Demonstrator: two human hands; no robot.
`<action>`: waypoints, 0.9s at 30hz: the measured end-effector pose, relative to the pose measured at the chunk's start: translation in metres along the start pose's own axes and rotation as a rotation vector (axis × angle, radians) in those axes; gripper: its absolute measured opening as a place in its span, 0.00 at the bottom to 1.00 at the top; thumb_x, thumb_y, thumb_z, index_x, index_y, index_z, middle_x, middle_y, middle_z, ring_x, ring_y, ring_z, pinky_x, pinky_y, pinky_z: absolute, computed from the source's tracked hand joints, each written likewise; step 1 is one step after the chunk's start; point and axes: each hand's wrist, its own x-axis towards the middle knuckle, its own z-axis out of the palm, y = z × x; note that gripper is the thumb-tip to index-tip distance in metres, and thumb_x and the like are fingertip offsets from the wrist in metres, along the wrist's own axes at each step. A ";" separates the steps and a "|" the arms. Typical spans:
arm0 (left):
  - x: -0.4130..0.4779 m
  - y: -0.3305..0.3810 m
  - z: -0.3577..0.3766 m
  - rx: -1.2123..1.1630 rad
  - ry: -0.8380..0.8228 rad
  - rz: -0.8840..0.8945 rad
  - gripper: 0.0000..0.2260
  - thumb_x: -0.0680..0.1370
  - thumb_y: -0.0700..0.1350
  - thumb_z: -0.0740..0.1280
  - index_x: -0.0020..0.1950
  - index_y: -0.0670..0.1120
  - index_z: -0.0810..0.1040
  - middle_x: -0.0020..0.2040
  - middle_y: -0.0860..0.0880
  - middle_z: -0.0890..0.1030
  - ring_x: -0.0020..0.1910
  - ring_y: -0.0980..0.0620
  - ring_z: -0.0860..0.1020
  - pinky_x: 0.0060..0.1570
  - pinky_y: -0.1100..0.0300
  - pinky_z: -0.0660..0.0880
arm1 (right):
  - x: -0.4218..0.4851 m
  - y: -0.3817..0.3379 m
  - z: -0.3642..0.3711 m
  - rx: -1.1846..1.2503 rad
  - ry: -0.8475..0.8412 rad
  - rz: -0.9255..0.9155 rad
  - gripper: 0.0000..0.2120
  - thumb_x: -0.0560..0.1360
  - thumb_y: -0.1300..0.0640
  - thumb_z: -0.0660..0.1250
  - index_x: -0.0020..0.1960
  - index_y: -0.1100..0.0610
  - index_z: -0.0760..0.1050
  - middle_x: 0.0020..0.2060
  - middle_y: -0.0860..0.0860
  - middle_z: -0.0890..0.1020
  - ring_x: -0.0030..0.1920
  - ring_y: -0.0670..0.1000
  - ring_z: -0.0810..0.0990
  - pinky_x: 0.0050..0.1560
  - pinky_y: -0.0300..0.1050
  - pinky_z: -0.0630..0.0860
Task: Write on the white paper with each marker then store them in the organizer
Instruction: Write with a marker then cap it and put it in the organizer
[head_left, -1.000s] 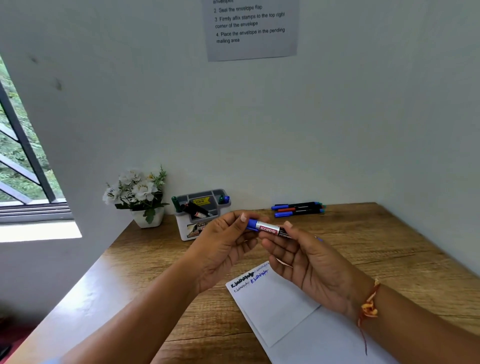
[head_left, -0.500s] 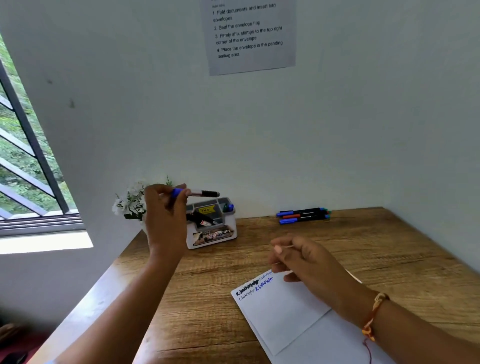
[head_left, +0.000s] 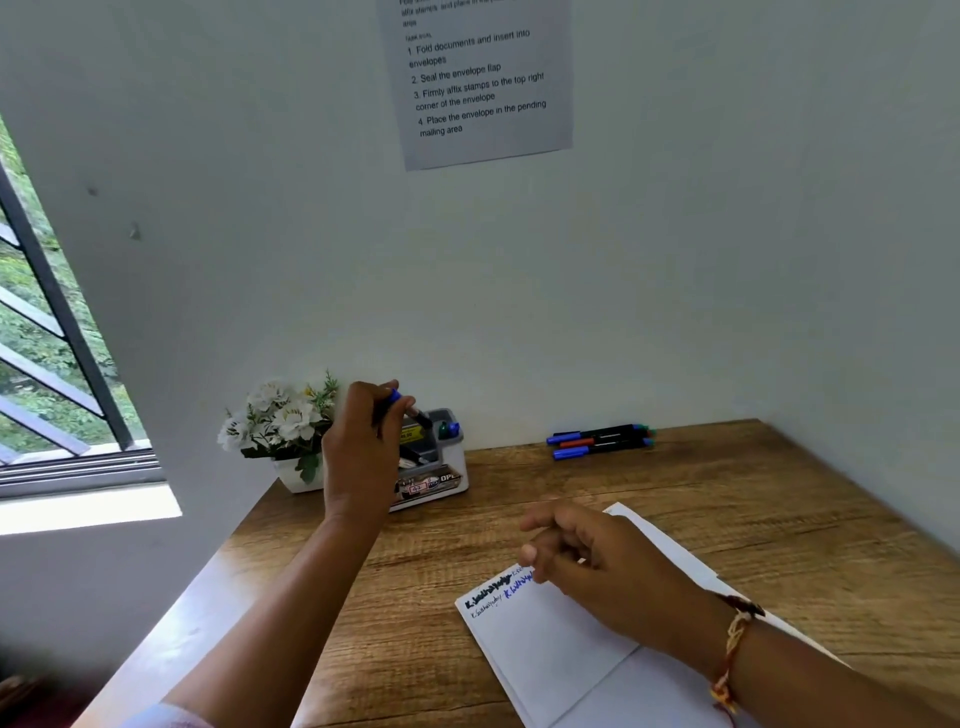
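My left hand (head_left: 363, 447) grips a blue-capped marker (head_left: 410, 408) tilted down over the white and grey organizer (head_left: 447, 467) at the back left of the desk. Its dark end points into a compartment; I cannot tell whether it touches. The organizer holds other markers. My right hand (head_left: 587, 561) hovers loosely curled over the white paper (head_left: 550, 644), holding nothing. The paper carries black and blue handwriting at its top left corner. Three markers (head_left: 600, 441) lie side by side near the back wall.
A white pot of artificial flowers (head_left: 283, 426) stands left of the organizer. The wooden desk (head_left: 727, 519) meets walls at the back and right. A printed sheet (head_left: 483, 83) hangs on the wall. A window (head_left: 47, 364) is at the left.
My left hand took the blue marker from in front of me to the organizer and tipped it downward. My right hand let go and dropped toward the paper.
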 end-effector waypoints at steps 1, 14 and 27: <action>0.002 0.001 0.001 0.004 -0.005 0.001 0.07 0.77 0.40 0.72 0.50 0.42 0.75 0.52 0.49 0.83 0.47 0.61 0.81 0.44 0.77 0.74 | 0.000 0.001 0.000 -0.010 -0.001 -0.004 0.11 0.79 0.48 0.69 0.60 0.43 0.77 0.44 0.43 0.86 0.50 0.41 0.84 0.53 0.37 0.79; 0.002 -0.011 0.017 0.193 -0.199 -0.070 0.11 0.80 0.41 0.68 0.61 0.43 0.82 0.54 0.46 0.85 0.52 0.52 0.83 0.56 0.57 0.79 | 0.001 0.005 -0.002 -0.074 -0.022 -0.033 0.09 0.79 0.48 0.69 0.58 0.40 0.75 0.43 0.41 0.85 0.50 0.39 0.82 0.47 0.30 0.75; -0.088 0.054 -0.003 0.194 -0.728 -0.232 0.05 0.77 0.47 0.71 0.52 0.55 0.81 0.45 0.60 0.82 0.43 0.65 0.79 0.43 0.73 0.75 | 0.004 0.006 -0.009 -0.229 0.108 0.007 0.09 0.78 0.47 0.70 0.58 0.46 0.80 0.42 0.41 0.85 0.47 0.34 0.81 0.45 0.27 0.74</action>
